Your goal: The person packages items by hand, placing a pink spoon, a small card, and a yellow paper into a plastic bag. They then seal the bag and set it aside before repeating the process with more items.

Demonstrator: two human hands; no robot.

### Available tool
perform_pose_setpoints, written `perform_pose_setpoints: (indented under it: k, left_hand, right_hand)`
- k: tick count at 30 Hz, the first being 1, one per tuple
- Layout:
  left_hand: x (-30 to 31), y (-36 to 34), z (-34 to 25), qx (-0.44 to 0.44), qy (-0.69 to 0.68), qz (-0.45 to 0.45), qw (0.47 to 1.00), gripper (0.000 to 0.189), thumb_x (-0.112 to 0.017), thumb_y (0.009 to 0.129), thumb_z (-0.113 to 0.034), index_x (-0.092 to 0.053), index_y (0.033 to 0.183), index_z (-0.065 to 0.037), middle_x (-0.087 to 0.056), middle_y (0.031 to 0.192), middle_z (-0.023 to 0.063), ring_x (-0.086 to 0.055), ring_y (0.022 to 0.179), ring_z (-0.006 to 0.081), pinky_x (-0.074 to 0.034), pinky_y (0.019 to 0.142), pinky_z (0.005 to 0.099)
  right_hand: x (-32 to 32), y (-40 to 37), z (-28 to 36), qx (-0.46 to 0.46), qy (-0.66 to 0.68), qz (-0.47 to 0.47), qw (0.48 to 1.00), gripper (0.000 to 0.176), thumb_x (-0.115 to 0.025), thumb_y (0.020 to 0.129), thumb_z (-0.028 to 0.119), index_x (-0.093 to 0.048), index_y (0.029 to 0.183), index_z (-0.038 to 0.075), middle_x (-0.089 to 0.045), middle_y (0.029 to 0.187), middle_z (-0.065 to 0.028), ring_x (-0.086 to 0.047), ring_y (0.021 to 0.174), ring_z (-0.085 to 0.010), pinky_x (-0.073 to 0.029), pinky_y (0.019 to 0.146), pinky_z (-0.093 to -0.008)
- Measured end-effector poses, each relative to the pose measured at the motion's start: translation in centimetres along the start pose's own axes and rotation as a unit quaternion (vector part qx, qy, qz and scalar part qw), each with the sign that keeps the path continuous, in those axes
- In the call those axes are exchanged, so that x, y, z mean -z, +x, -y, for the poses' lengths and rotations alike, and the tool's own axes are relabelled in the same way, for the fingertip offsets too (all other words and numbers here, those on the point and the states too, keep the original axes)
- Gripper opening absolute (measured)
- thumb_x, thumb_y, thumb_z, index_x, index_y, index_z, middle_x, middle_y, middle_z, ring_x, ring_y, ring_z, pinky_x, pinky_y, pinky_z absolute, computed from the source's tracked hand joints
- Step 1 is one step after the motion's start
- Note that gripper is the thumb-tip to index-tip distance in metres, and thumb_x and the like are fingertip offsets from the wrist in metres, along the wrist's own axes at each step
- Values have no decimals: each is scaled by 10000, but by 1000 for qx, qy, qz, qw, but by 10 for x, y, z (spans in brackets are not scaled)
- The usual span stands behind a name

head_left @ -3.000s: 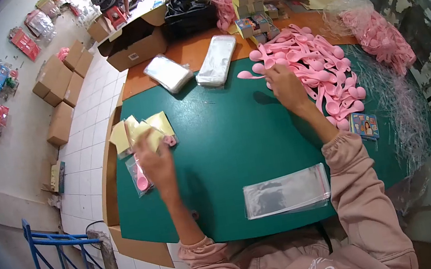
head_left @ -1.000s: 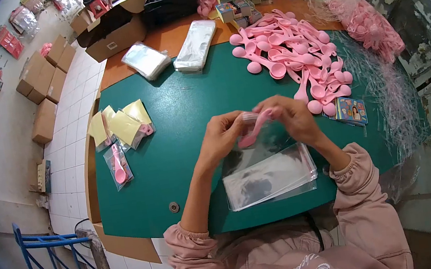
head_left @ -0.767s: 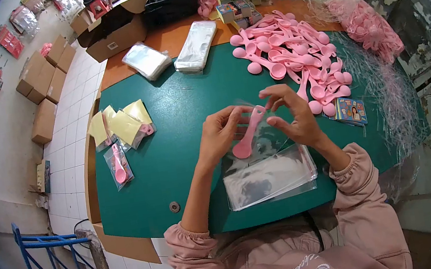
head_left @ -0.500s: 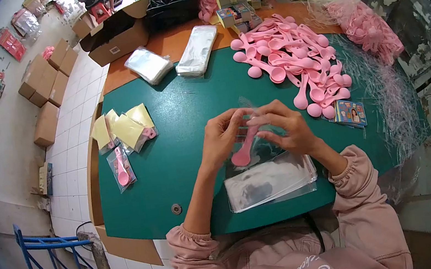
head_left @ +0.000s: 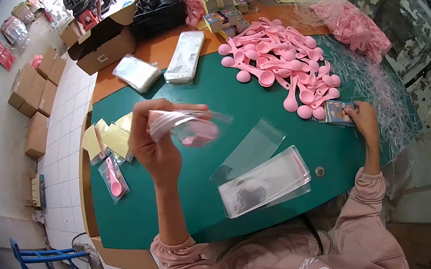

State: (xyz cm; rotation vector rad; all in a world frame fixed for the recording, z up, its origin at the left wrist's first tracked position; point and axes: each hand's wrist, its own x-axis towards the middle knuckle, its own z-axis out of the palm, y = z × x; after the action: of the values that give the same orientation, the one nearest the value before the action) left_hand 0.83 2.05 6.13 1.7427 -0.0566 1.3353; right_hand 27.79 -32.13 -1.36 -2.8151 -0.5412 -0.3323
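Raised over the table's left half, my left hand (head_left: 155, 146) is closed on a clear plastic bag (head_left: 169, 124). A pink measuring spoon (head_left: 201, 134) shows inside that bag, slightly blurred. At the table's right side, my right hand (head_left: 364, 118) pinches the edge of a small stack of colourful printed cards (head_left: 338, 113). Whether a single card is separated there cannot be seen. Below, between the hands, lies a stack of clear bags (head_left: 264, 183) with one loose clear bag (head_left: 251, 148) above it. A pile of pink spoons (head_left: 282, 60) is just beyond the cards.
Filled bags with yellow cards (head_left: 115, 135) and a bagged pink spoon (head_left: 114, 178) lie at the left. Two bag stacks (head_left: 184, 58), an open cardboard box (head_left: 107, 45) and stacked card bundles (head_left: 218, 0) are at the back. Crumpled plastic (head_left: 382, 109) lines the right edge.
My hands have moved apart. My left hand carried the bagged spoon left and up; my right hand let go of it and went right to the cards. The view has shifted slightly.
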Motion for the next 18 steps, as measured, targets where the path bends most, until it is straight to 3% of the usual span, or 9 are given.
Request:
perform_pose_setpoints:
  k: [1,4,7,8,10,13,14,15,18]
  left_hand:
    - [-1,-2,2,26,-34,-8,999,256,-351,943,-264,-440,948,-23,-613,701,173,-648,641,244,-546,504,328]
    - [-2,-10,13,50,-52,-37,997,245,-352,946,-276,-434,925,-45,-591,617,111,-620,517,197,-524,442,282]
    - [-15,-14,9,304,-19,34,952,233,-406,933,-250,-479,894,-32,-555,530,65,-573,453,137,-466,424,237]
    - [-21,-14,10,377,16,46,925,216,-438,924,-209,-509,863,-14,-542,484,47,-545,420,116,-433,440,210]
    - [-26,-20,26,377,37,102,920,234,-452,917,-214,-536,845,-8,-574,528,59,-562,460,104,-434,452,212]
    - [-29,-32,46,395,23,180,901,244,-473,905,-210,-580,848,2,-619,597,74,-588,534,87,-438,487,211]
    - [-28,-34,50,418,-7,197,887,240,-480,899,-200,-597,868,6,-632,623,77,-596,569,81,-442,510,208]
    - [-25,-35,50,376,39,234,896,234,-486,894,-187,-604,907,15,-646,692,72,-606,647,80,-457,568,208]
    - [-21,-38,57,392,-1,213,895,241,-496,892,-189,-605,914,25,-649,769,86,-619,695,103,-479,597,224]
  right_hand:
    - [-4,2,-3,-4,78,26,997,355,-615,754,283,-583,963,-2,-600,827,-199,-578,808,-348,-442,691,-462]
    - [10,-2,12,-37,13,-24,999,282,-604,757,238,-582,925,12,-605,798,-183,-584,774,-352,-443,675,-448]
    - [38,-2,39,-48,-74,-24,996,252,-606,751,203,-585,934,31,-614,807,-165,-583,724,-367,-453,653,-417]
    - [50,0,53,-17,-11,-14,1000,234,-606,756,184,-582,923,22,-619,797,-158,-593,711,-340,-457,645,-401]
    - [56,3,91,72,195,0,978,197,-598,777,147,-571,913,9,-625,783,-132,-609,710,-267,-463,638,-368]
    - [47,2,164,214,471,47,854,161,-570,822,112,-541,929,-5,-618,780,-88,-603,686,-140,-477,561,-294]
    - [38,4,180,199,508,106,832,166,-568,825,112,-535,940,-3,-614,783,-83,-594,644,-123,-467,507,-267]
    - [28,6,190,184,542,165,804,171,-566,829,112,-529,952,0,-611,786,-78,-585,601,-106,-458,453,-240]
    - [8,2,207,204,575,212,763,152,-570,826,103,-526,935,6,-603,764,-71,-558,534,-81,-429,382,-212]
